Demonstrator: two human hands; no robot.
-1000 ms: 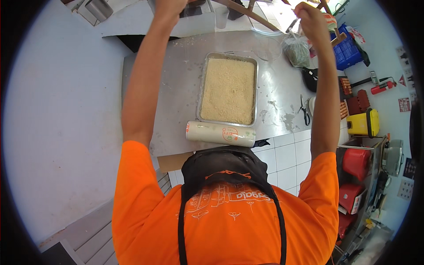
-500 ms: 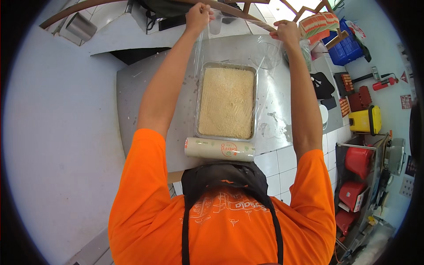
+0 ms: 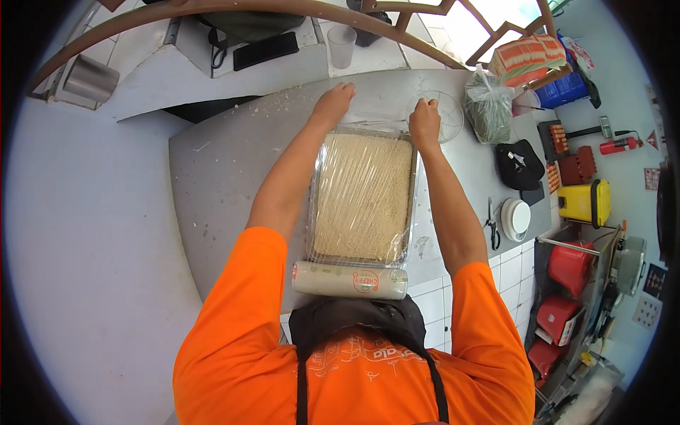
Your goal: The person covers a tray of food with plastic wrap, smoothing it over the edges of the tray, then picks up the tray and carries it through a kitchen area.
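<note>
A rectangular metal tray [image 3: 413, 212] on the steel table holds a level layer of pale crumbs [image 3: 368, 195]. Clear plastic wrap [image 3: 354, 170] stretches over the tray, wrinkled and shiny, from the roll [image 3: 348, 280] lying along its near side. Beyond the far left corner, my left hand [image 3: 334, 105] is closed on an edge of the wrap, its fingertips pinched together. At the far right corner my right hand [image 3: 425, 126] pinches the wrap too, fingers curled. Between the hands, the film's edge is hard to make out.
A round wire rack [image 3: 451, 117] lies beside my right hand. Farther right are a bag of green stuff [image 3: 489, 110], a black pouch [image 3: 520, 164], scissors [image 3: 491, 225] and a white round kitchen scale [image 3: 516, 218]. A brown metal rail [image 3: 283, 7] curves past the table's far edge.
Both hands have come down and nearer from beyond the table's far edge, bringing the wrap down over the tray. My view has tilted, so the tray and roll appear lower.
</note>
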